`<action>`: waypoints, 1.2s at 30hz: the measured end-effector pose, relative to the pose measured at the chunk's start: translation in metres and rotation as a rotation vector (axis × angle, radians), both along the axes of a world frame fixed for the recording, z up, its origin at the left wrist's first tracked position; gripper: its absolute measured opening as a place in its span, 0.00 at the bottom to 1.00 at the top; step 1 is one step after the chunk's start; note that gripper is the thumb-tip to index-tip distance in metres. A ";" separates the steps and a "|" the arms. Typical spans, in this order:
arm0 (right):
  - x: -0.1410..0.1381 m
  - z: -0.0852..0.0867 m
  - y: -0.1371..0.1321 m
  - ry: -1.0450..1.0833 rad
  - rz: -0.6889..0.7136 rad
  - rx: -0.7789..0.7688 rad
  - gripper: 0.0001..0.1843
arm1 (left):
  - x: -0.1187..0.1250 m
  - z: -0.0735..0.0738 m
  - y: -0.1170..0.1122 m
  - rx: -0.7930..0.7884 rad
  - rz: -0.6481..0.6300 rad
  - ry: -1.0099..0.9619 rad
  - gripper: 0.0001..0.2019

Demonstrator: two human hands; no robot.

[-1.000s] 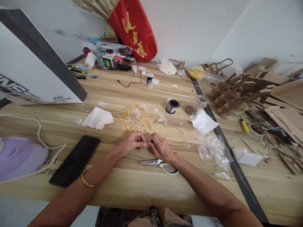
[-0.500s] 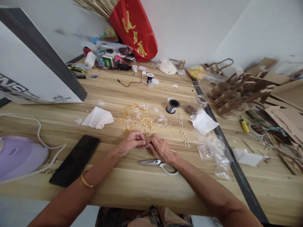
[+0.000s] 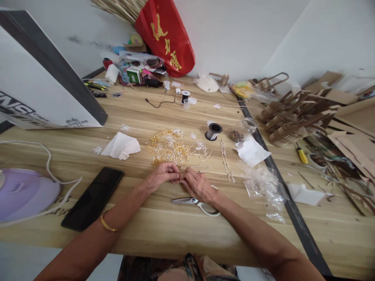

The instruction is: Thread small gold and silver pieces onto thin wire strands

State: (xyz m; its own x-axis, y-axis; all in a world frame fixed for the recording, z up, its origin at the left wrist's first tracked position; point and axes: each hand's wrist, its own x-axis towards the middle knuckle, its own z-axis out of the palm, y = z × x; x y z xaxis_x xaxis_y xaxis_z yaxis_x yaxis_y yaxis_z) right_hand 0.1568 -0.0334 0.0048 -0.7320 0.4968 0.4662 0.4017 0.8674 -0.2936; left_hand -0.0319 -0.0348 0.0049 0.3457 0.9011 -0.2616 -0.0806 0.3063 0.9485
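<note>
My left hand (image 3: 165, 174) and my right hand (image 3: 199, 182) meet fingertip to fingertip above the table, both pinched closed. What sits between the fingers is too small to make out; a faint thin strand seems to hang below them. Just beyond the hands lies a pile of gold and clear beads (image 3: 172, 150). White-handled scissors (image 3: 190, 201) rest below my right hand, partly covered by it. Right of the pile are short silvery pieces (image 3: 201, 148) and a beaded chain (image 3: 225, 162). A spool of thin wire (image 3: 213, 132) stands farther back.
A black phone (image 3: 92, 199) lies left of my forearm, near a lilac appliance (image 3: 27, 195) with a white cord. White paper (image 3: 121, 146), clear plastic bags (image 3: 265, 187) and a jar (image 3: 249, 125) surround the work area. Small woven baskets (image 3: 288, 117) crowd the right side.
Both hands stay together in nearly the same place. The right fingers have shifted slightly left and closer to the left fingertips.
</note>
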 end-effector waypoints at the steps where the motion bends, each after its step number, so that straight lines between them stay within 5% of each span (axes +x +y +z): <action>1: 0.000 0.000 0.000 -0.003 0.000 0.010 0.09 | 0.000 0.000 0.000 -0.003 0.002 -0.007 0.15; 15: 0.001 0.002 -0.001 0.035 0.028 0.058 0.08 | -0.002 -0.003 0.002 0.003 0.026 -0.052 0.16; 26: 0.003 -0.004 0.008 0.333 -0.023 -0.326 0.08 | 0.004 0.008 -0.002 0.068 0.089 -0.001 0.14; 36: 0.005 0.001 0.008 0.344 -0.065 -0.491 0.12 | 0.006 0.009 0.000 0.124 0.129 0.050 0.14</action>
